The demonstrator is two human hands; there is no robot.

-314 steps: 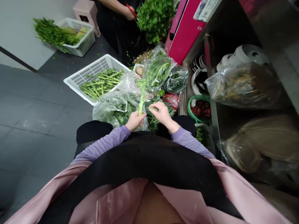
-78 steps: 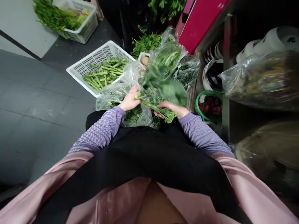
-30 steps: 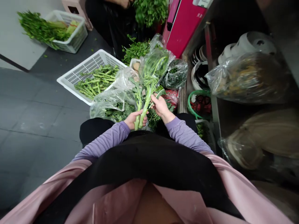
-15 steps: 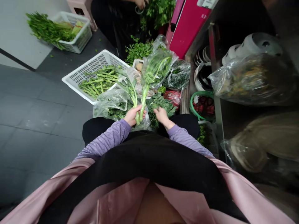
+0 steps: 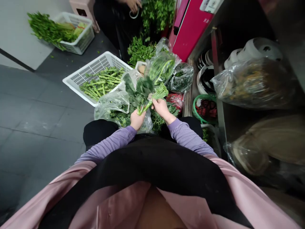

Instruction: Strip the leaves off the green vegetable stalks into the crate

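The green stalks (image 5: 145,107) are up in the air in front of the person's knees, over the clear bag (image 5: 111,102) and the leafy greens. The left hand (image 5: 137,120) is closed around their bottom ends. The right hand (image 5: 162,109) pinches one stalk with its thumb and finger, just under its bumpy green top. Big dark leaves stick up from the stalks, leaning away from the person. Under the hands, the clear bag has more leafy greens in it. Next to that bag, on the left, is a big white basket (image 5: 82,70) with lots of cut stems (image 5: 103,83) lying in it. Past the hands are more bags of greens (image 5: 162,68), and a red bag (image 5: 175,99) is near the right hand. A green basket (image 5: 195,114) with red things in it is on the right. Far off, another person's hand (image 5: 133,4) is beside a big leafy bunch (image 5: 158,14).
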